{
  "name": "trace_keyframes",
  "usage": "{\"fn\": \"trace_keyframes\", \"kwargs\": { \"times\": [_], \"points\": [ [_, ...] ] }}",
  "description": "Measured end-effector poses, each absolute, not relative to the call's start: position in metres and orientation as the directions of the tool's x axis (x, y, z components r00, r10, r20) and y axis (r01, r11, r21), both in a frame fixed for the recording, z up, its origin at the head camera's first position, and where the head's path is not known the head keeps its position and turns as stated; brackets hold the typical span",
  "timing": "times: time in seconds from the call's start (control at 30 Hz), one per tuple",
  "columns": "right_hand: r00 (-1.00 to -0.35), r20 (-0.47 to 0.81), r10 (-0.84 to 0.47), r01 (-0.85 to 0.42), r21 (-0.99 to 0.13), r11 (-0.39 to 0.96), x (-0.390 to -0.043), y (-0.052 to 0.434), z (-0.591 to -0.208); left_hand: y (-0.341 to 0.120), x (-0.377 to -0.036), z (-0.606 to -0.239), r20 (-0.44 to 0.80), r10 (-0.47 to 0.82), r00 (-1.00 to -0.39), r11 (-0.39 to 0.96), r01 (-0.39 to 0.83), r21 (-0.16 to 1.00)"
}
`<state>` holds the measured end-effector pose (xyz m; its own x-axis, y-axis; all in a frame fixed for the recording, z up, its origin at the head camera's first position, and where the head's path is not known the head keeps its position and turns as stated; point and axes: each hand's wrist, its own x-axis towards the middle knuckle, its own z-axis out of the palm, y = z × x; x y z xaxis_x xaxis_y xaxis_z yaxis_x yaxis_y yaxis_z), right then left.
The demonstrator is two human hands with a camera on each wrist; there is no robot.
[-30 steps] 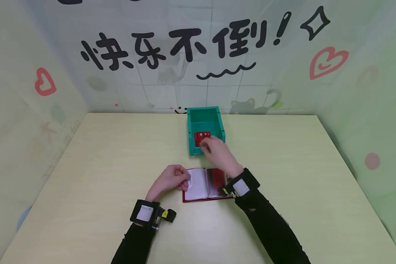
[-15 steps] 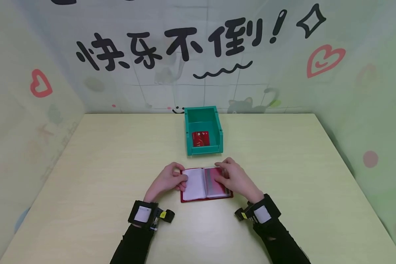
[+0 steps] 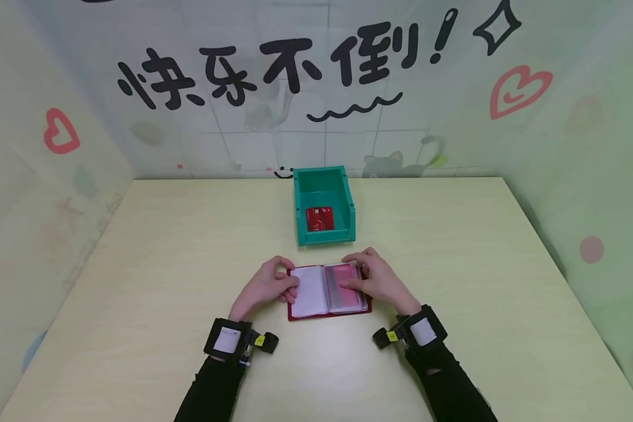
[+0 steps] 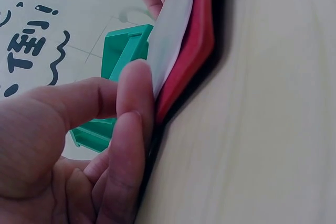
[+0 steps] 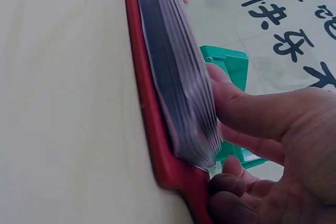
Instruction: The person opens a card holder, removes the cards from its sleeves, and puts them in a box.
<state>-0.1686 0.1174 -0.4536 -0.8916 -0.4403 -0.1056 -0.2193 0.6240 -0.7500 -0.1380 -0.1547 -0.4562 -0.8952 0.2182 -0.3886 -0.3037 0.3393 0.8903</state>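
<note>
A small card holder (image 3: 311,293) with a red cover lies open on the table, its left page whitish and a pink-red card (image 3: 345,287) showing through the right sleeve. My left hand (image 3: 268,285) pinches the left edge, thumb on the page. At the right edge, my right hand (image 3: 378,279) grips the holder, its thumb over the sleeves. The right wrist view shows a stack of clear sleeves (image 5: 181,72) fanned at their edges above the red cover (image 5: 152,129). Beyond the hands, a red card (image 3: 319,218) lies in a teal box (image 3: 327,236).
The pale wooden table (image 3: 190,234) surrounds the holder. Behind the box stands a printed backdrop (image 3: 274,129) with black characters, and side panels flank the table. Both wrists wear black camera mounts.
My right hand has come back from the teal box to the right side of the card holder, leaving the red card in the box. My left hand stays at the left edge.
</note>
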Motion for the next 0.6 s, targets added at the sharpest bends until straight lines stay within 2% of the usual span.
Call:
{"fn": "trace_keyframes", "kwargs": {
  "times": [0.6],
  "points": [
    [-0.934,-0.175,-0.311,-0.052,-0.796,0.604,-0.1718,0.1169,-0.4534,-0.1547,-0.1369,-0.4523,-0.405,0.220,-0.888,0.336,-0.320,0.886]
  ]
}}
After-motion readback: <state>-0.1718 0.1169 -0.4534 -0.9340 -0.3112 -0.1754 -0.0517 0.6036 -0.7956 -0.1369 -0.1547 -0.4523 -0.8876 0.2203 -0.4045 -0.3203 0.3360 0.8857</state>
